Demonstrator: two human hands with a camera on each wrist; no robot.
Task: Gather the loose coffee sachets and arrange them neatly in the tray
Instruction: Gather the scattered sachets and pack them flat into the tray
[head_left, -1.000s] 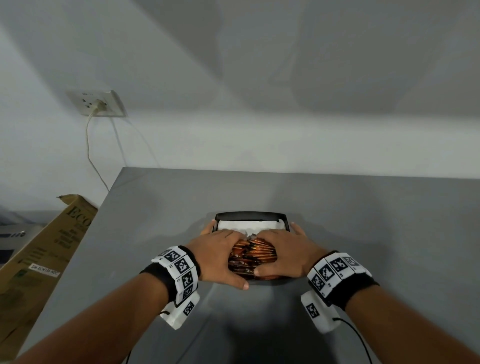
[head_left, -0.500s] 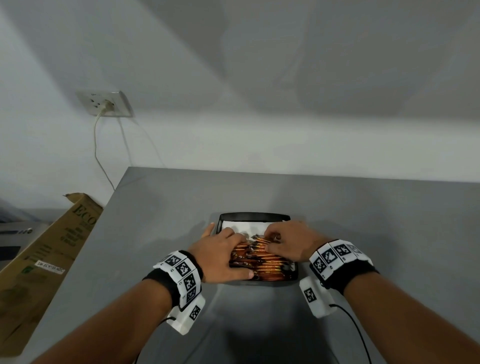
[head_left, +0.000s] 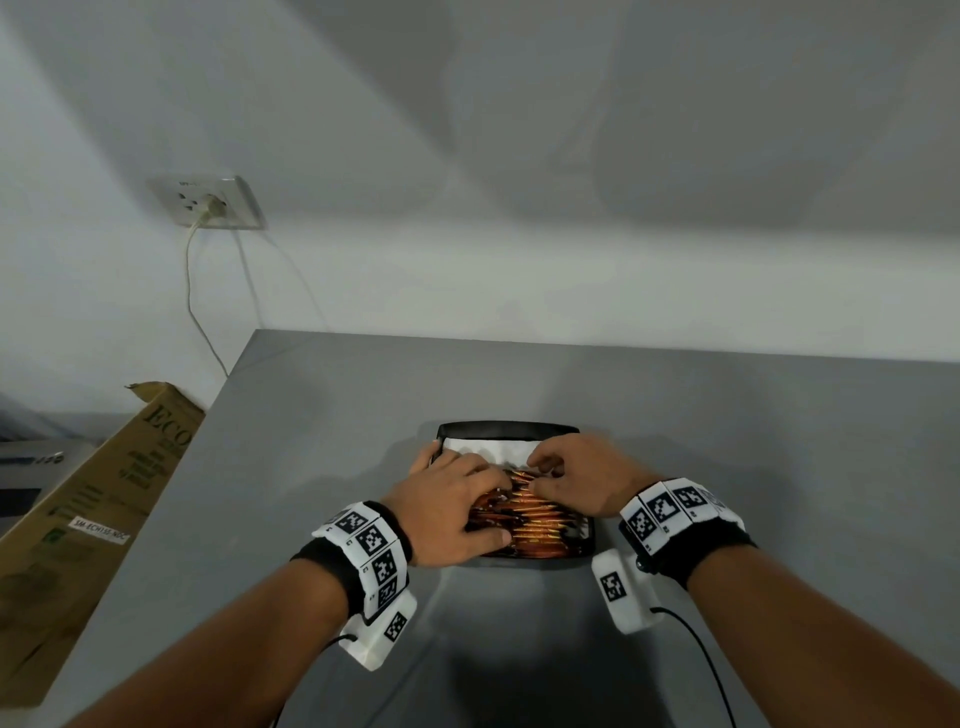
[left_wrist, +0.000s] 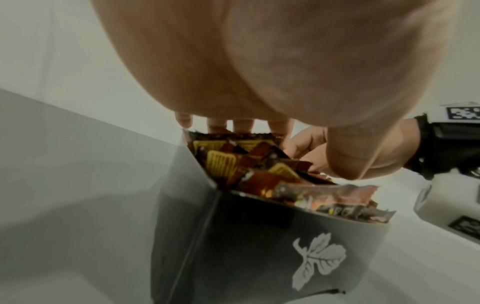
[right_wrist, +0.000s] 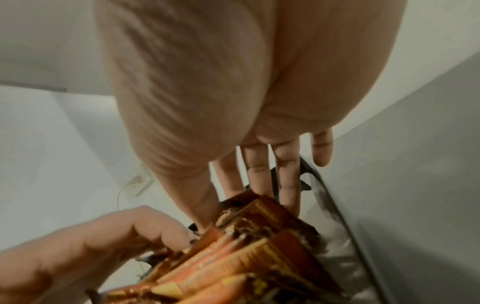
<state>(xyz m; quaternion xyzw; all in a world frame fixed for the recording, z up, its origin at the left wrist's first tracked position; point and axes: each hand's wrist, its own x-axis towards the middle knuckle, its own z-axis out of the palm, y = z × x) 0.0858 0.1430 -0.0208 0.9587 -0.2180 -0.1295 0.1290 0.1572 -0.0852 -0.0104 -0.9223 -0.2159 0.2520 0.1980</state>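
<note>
Grey table (head_left: 727, 441) carries the black tray (head_left: 506, 429); sachets (head_left: 535, 519) now fan along its near half — right hand (head_left: 582, 480) has shifted farther in, fingers curled on them; left hand (head_left: 452, 501) presses flat — nearly tidy.

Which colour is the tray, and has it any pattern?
Black tray, with a white leaf design on its side; left wrist view.
</note>
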